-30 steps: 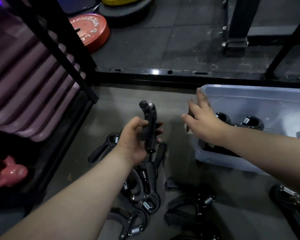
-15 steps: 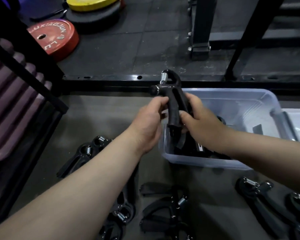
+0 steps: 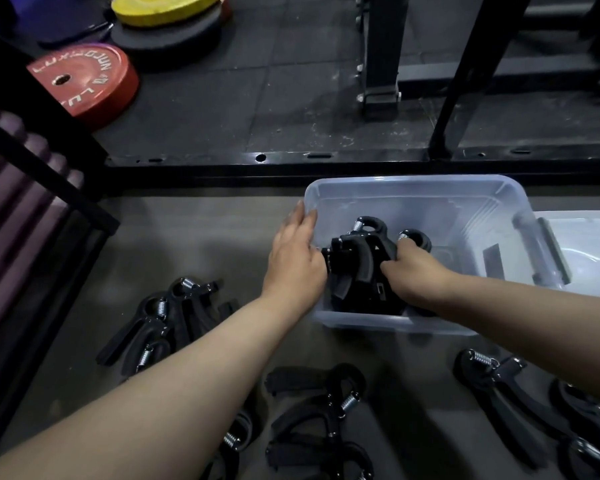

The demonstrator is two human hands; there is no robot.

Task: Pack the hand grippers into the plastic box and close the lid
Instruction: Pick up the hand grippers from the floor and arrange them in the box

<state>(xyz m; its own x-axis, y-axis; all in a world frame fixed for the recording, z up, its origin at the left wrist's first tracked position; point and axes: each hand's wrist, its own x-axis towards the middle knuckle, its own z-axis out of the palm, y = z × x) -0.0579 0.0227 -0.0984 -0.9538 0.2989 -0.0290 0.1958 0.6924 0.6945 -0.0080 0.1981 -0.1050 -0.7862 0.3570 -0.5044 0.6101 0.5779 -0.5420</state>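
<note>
Two hand grippers (image 3: 357, 254) at least lie by the plastic box's (image 3: 413, 183) near-left wall, far part open; right hand (image 3: 413, 277) fingers curl round one, left hand (image 3: 291, 261) fingers straight along the left rim.

Dim light fell on a grey floor (image 3: 205, 230) bordered by black rubber tiles (image 3: 291, 81). A red weight plate (image 3: 84, 81) lay toward the tiles' far left corner, and black rack uprights (image 3: 381, 46) stood beyond.

Translucent, smooth plastic box (image 3: 413, 192); matt black hand grippers (image 3: 357, 261) w/ shiny metal springs; dull, scuffed rubber floor (image 3: 291, 98); glossy red weight plate (image 3: 84, 77).
</note>
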